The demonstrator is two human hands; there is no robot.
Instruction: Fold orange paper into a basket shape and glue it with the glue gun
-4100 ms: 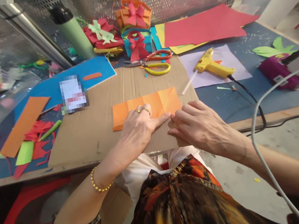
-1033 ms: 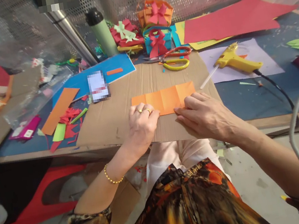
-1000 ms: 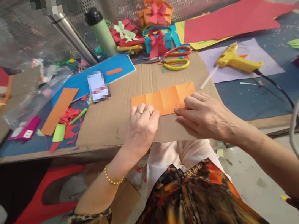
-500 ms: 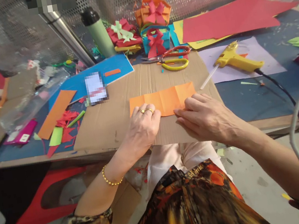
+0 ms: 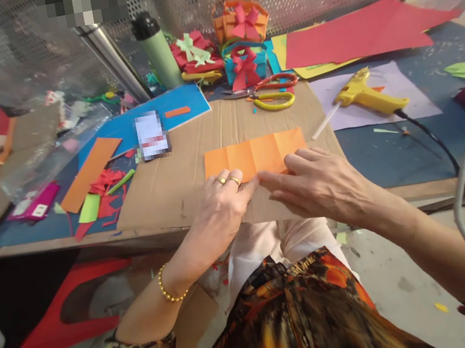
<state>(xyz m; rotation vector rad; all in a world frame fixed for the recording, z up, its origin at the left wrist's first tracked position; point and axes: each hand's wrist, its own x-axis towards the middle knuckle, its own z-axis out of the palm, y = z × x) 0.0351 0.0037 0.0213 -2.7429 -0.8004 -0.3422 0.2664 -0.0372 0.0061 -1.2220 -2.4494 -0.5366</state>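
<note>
Since the frame just earlier, the right hand (image 5: 317,183) had slid leftward along the near edge of the orange paper (image 5: 256,155), and the thumb of the left hand (image 5: 219,201) had reached out towards it. Gap between the two, plain before, was all but gone. Paper itself had barely shifted.

Head view, the only one. Paper lay creased on the cardboard (image 5: 167,188), towards the front of the counter (image 5: 375,164). Long axis ran left to right; cross creases split it into panels. It spread just beyond the fingers, its near long edge right at their tips. Neither hand was nearer: left covered the left part of that edge, right the right part, tips converging by the middle crease.

Left fingers bent over the paper, close together, thumb stretched along the edge. Right ones mostly curled, index pointing out, its tip at the edge. Both in contact with the paper; whether pinching it or merely pressing, could not tell, undersides hidden.

Round about: scissors (image 5: 277,106) beyond the paper; yellow glue gun (image 5: 369,94) on a lilac sheet (image 5: 420,99) to the right; orange strip (image 5: 91,174) off left, beside red scraps (image 5: 105,179).
</note>
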